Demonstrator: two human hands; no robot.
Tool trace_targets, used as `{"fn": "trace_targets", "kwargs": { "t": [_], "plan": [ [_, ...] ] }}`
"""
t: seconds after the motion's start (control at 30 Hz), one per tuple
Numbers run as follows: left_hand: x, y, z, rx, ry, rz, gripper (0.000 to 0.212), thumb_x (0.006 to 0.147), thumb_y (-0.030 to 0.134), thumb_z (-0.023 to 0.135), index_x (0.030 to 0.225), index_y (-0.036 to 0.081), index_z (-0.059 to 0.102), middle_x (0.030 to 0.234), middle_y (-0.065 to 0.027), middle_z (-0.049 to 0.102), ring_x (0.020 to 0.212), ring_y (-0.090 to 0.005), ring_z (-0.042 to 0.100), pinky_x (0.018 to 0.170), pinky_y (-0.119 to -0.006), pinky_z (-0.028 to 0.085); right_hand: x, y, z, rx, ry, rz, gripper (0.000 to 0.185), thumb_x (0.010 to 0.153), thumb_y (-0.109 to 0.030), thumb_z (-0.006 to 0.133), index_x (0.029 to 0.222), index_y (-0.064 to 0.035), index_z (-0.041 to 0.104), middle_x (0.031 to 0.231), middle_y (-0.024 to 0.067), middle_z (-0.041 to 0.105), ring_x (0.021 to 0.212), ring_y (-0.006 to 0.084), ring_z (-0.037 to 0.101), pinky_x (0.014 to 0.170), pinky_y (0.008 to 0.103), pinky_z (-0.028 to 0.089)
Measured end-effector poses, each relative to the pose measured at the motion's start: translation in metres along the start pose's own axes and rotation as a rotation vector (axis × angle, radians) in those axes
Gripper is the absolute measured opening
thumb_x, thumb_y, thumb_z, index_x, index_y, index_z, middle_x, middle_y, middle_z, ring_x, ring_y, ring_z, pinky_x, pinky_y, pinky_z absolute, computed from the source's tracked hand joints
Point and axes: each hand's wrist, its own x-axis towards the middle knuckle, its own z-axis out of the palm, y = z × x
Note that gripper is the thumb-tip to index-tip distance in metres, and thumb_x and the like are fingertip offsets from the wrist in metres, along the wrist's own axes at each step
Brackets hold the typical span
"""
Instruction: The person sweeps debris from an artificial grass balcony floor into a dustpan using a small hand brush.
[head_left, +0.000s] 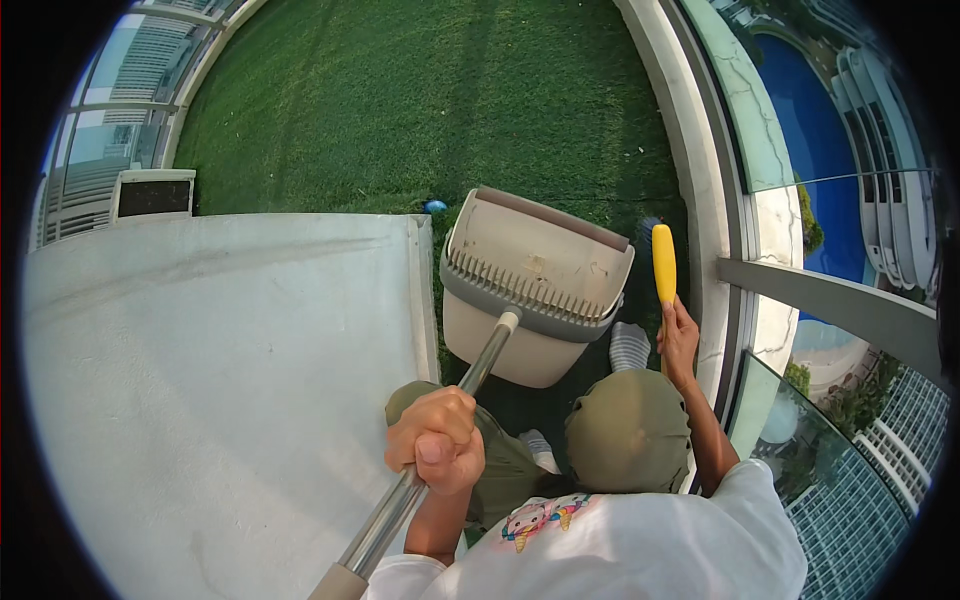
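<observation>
My left hand (442, 439) is wrapped around the metal pole (489, 357) of a long-handled dustpan (525, 240). The beige pan rests tilted on the green artificial turf (435, 97), with a row of grey comb teeth (525, 285) across it and small bits of debris inside. To its right, my right hand (681, 341) grips a brush by its yellow handle (664, 262). Dark bluish bristles (648, 229) show at the brush's far end, beside the pan's right edge; most of them are hidden by the handle.
A white block or low wall (232, 322) stands at my left. On the right run a pale concrete curb (694, 127) and glass railing panels (772, 405), with a pool far below. A small blue object (435, 205) lies by the block's corner. A floodlight-like box (155, 196) stands beyond.
</observation>
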Motion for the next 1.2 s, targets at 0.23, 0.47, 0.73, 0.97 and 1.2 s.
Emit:
{"fn": "trace_targets", "kwargs": {
  "t": [0.23, 0.47, 0.73, 0.97, 1.2],
  "plan": [
    [0.14, -0.04, 0.048, 0.085, 0.271, -0.075, 0.051, 0.092, 0.027, 0.041, 0.052, 0.015, 0.012, 0.044, 0.0021, 0.016, 0.041, -0.0096, 0.012, 0.044, -0.027, 0.016, 0.085, -0.016, 0.103, -0.304, -0.042, -0.071, 0.038, 0.091, -0.035, 0.049, 0.123, -0.0141, 0.055, 0.063, 0.0148, 0.059, 0.055, 0.0214, 0.059, 0.057, 0.0365, 0.044],
    [0.261, -0.062, 0.069, 0.159, 0.271, 0.086, 0.05, 0.088, 0.024, 0.046, 0.051, 0.016, 0.014, 0.043, 0.0014, 0.015, 0.043, -0.0119, 0.013, 0.048, -0.028, 0.021, 0.071, -0.025, 0.086, -0.49, -0.17, -0.449, 0.038, 0.088, -0.028, 0.057, 0.124, -0.0167, 0.054, 0.076, 0.0172, 0.065, 0.067, 0.0281, 0.066, 0.057, 0.0348, 0.049],
    [0.304, -0.12, 0.054, 0.105, 0.327, 0.133, 0.051, 0.084, 0.017, 0.055, 0.048, 0.016, 0.02, 0.04, 0.0026, 0.022, 0.036, -0.0092, 0.019, 0.04, -0.026, 0.02, 0.12, -0.061, 0.089, -0.719, -0.077, -0.754, 0.035, 0.087, -0.027, 0.057, 0.121, -0.0164, 0.056, 0.074, 0.0112, 0.064, 0.057, 0.0276, 0.061, 0.052, 0.0355, 0.048],
    [0.327, -0.195, 0.017, 0.21, 0.461, 0.066, 0.056, 0.087, 0.035, 0.06, 0.05, 0.017, 0.022, 0.042, 0.0035, 0.025, 0.036, -0.008, 0.023, 0.038, -0.026, 0.017, 0.046, -0.012, 0.02, -0.708, -0.126, -0.3, 0.038, 0.086, -0.025, 0.061, 0.123, -0.0158, 0.056, 0.075, 0.0133, 0.065, 0.063, 0.0227, 0.065, 0.055, 0.0315, 0.049],
    [0.347, -0.248, -0.016, 0.168, 0.446, 0.02, 0.053, 0.085, 0.032, 0.061, 0.048, 0.014, 0.029, 0.042, -0.0007, 0.031, 0.036, -0.0113, 0.027, 0.041, -0.028, 0.024, 0.089, -0.076, 0.105, -0.531, -0.138, -0.722, 0.038, 0.085, -0.021, 0.061, 0.121, -0.014, 0.055, 0.077, 0.0097, 0.065, 0.058, 0.0236, 0.062, 0.05, 0.032, 0.048]
  ]
}}
